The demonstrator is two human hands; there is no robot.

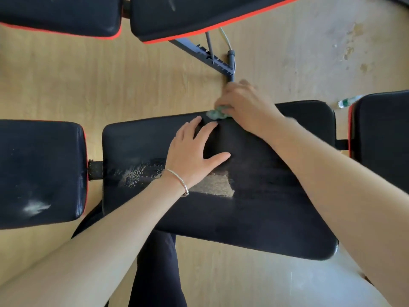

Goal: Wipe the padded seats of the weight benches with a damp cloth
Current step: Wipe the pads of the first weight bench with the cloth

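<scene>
At the far edge of the padded seat, the right hand has its fingers clamped on the bunched damp cloth; the left hand lies flat mid-pad, fingers spread; a stroke running off that edge could drop the cloth and leave the grey patch unwiped.

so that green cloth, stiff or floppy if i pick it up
Probably floppy: the green cloth is crumpled into a wad under the right hand. Likely light, as one hand grips it. Possibly damp and clingy, given droplets on the bench pad.
</scene>
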